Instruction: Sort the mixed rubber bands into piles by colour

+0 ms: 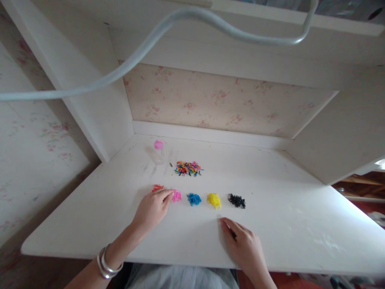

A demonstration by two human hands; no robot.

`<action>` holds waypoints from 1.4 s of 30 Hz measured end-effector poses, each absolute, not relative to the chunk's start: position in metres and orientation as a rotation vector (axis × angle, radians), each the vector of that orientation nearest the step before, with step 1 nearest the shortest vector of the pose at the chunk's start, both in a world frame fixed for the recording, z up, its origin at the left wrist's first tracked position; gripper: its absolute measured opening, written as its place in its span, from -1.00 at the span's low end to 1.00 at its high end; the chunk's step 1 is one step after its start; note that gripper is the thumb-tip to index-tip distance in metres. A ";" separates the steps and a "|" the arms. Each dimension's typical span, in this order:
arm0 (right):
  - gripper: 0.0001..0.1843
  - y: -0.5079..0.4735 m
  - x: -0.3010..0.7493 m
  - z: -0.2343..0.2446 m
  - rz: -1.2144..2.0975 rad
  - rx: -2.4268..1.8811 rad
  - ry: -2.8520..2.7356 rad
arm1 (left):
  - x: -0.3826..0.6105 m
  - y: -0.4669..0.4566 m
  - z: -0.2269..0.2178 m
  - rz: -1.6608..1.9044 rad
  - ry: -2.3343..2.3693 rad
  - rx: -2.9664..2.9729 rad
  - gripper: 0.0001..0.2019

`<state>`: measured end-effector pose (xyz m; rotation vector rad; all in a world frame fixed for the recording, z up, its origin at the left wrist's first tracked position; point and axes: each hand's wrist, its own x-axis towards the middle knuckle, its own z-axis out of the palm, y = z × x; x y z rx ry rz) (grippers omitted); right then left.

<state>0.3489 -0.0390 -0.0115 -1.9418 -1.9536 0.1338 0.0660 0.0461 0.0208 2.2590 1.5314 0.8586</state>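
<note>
A mixed heap of small coloured rubber bands (188, 168) lies on the white desk (285, 224). In front of it sit sorted little piles in a row: red (157, 187), pink (177, 195), blue (194, 198), yellow (214, 200) and black (236, 200). My left hand (152, 208) rests on the desk with fingertips pressed together at the pink pile, beside the red one. My right hand (242, 244) lies flat on the desk below the yellow pile, fingers stretched out, holding nothing.
A small clear bottle with a pink cap (158, 151) stands behind the piles at the left. White shelf walls (99, 116) enclose the desk on both sides. A grey cable (180, 18) hangs across the top.
</note>
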 end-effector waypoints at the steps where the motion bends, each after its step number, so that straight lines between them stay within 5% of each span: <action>1: -0.58 -0.039 0.349 -0.011 0.148 -1.949 -1.958 | 0.064 0.045 0.024 0.886 1.533 2.245 -0.72; 10: -0.56 -0.029 0.350 0.009 0.503 -1.839 -1.760 | 0.010 0.008 0.018 0.996 1.740 1.884 -0.71; 18: -0.63 0.050 0.319 0.063 0.304 -1.877 -2.047 | -0.006 -0.002 0.000 0.935 1.888 1.642 -0.64; 27: -0.64 0.133 0.302 0.037 0.211 -2.205 -2.183 | -0.008 -0.001 -0.001 0.934 1.825 1.662 -0.64; 42: -0.65 0.133 0.318 0.033 0.229 -2.145 -2.201 | -0.010 0.003 -0.006 0.932 1.821 1.693 -0.67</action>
